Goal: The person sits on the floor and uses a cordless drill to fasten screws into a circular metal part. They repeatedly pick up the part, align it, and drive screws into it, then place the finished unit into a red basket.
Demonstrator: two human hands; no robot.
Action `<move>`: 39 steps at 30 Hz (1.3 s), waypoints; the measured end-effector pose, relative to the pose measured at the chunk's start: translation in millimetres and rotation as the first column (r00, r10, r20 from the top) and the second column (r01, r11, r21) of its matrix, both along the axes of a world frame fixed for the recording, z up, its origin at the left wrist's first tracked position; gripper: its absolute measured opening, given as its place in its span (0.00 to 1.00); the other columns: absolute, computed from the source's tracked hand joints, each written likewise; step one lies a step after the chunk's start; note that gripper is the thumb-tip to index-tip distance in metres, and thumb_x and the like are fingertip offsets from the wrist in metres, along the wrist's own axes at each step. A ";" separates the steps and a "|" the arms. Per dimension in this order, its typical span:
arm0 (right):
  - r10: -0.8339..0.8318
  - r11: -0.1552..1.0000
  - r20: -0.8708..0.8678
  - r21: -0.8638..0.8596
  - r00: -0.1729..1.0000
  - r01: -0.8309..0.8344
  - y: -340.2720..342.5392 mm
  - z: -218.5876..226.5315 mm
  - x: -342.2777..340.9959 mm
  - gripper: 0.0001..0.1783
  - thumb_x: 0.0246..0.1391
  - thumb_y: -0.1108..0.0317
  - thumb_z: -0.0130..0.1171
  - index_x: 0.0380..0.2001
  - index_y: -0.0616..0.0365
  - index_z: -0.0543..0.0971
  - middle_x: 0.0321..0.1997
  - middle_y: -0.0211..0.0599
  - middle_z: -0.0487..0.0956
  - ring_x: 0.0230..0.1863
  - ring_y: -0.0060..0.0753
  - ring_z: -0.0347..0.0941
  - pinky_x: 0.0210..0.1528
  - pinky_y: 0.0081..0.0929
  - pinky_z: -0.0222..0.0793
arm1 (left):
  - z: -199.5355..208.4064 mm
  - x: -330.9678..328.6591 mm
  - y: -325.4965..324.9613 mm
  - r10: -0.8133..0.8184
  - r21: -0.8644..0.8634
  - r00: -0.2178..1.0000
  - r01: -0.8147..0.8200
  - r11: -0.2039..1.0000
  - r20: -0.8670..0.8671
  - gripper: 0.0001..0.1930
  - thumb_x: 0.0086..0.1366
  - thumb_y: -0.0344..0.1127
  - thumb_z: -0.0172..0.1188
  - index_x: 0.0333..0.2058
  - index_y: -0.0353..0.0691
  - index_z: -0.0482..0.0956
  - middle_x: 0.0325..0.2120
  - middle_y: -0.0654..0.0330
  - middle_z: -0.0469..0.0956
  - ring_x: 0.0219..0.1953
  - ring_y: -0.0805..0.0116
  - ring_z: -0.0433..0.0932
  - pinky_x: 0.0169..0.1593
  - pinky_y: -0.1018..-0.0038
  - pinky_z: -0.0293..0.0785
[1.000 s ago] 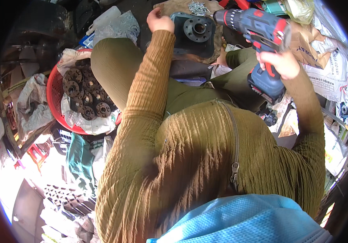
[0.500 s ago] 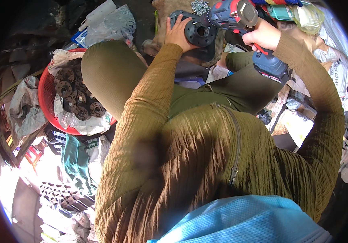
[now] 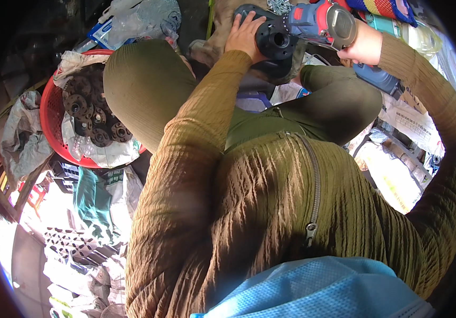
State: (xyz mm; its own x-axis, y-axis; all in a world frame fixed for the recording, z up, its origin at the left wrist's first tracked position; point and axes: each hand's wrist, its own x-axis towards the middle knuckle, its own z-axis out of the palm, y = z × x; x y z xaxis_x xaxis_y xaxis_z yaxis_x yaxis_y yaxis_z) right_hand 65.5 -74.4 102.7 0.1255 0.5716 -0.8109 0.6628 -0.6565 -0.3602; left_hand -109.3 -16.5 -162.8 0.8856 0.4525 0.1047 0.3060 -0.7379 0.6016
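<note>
My left hand [image 3: 245, 36] grips the left side of a black round flange [image 3: 276, 41] with a central hole and smaller holes around it, its fingers spread over the part. The flange sits on a larger dark base between my legs. My right hand [image 3: 365, 45] is wrapped around the handle of a blue-grey and red cordless drill [image 3: 311, 22]. The drill's nose points left and meets the upper right edge of the flange; the exact contact point is too small to make out. Its battery [image 3: 379, 78] hangs below my wrist.
A heap of silver screws [image 3: 279, 6] lies just beyond the flange. At my left, a red basket [image 3: 53, 124] lined with white sacking holds several dark flanges [image 3: 79, 106]. Plastic bags [image 3: 151, 24] lie at the far left, and a striped woven item [image 3: 384, 8] at the far right.
The drill has swung so its rear and battery sit farther right, with my right elbow farther out. The flange appears tilted more upright, my left hand still on it. The whole view has shifted slightly.
</note>
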 end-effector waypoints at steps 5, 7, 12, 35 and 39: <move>0.014 0.998 -0.001 -0.066 1.000 -0.014 6.9 -3.6 -2.4 0.12 0.45 0.73 0.57 0.35 0.64 0.72 0.15 0.30 0.72 0.13 0.20 0.68 0.16 0.22 0.65 | -0.7 -0.4 1.0 0.014 -0.035 1.000 -0.014 0.999 0.012 0.47 0.43 0.62 0.67 0.61 0.47 0.62 0.60 0.70 0.64 0.68 0.69 0.51 0.71 0.61 0.36; 0.019 0.996 0.009 -0.086 1.000 -0.018 6.3 -5.3 -4.5 0.12 0.45 0.73 0.58 0.35 0.64 0.72 0.15 0.30 0.72 0.13 0.20 0.68 0.17 0.22 0.65 | -1.2 -0.1 1.2 0.019 -0.026 1.000 -0.019 0.999 0.014 0.47 0.43 0.61 0.67 0.60 0.48 0.63 0.60 0.70 0.64 0.68 0.68 0.51 0.71 0.60 0.36; 0.138 0.976 0.086 -0.183 0.987 -0.121 8.5 -15.7 -1.1 0.11 0.45 0.73 0.57 0.34 0.64 0.73 0.14 0.30 0.72 0.13 0.19 0.68 0.16 0.21 0.64 | -4.6 0.9 0.8 0.019 -0.008 1.000 -0.019 1.000 0.010 0.45 0.43 0.61 0.67 0.59 0.49 0.64 0.60 0.69 0.64 0.68 0.68 0.51 0.71 0.60 0.37; -0.524 0.671 -0.381 0.366 0.762 0.645 -207.1 79.3 -61.8 0.15 0.44 0.73 0.56 0.39 0.64 0.73 0.27 0.34 0.74 0.26 0.26 0.72 0.29 0.23 0.68 | 7.0 22.8 73.7 -0.143 -0.470 0.984 0.075 0.880 -0.110 0.17 0.56 0.39 0.59 0.47 0.53 0.81 0.48 0.51 0.77 0.51 0.54 0.75 0.54 0.70 0.71; -0.710 0.494 -0.401 0.304 0.579 0.815 -245.3 64.9 -81.6 0.11 0.43 0.75 0.55 0.34 0.62 0.74 0.25 0.32 0.74 0.24 0.24 0.71 0.26 0.21 0.67 | -4.8 84.5 89.1 0.111 -0.191 0.993 -0.102 0.976 0.041 0.13 0.59 0.40 0.56 0.42 0.49 0.83 0.40 0.54 0.81 0.46 0.55 0.77 0.51 0.67 0.72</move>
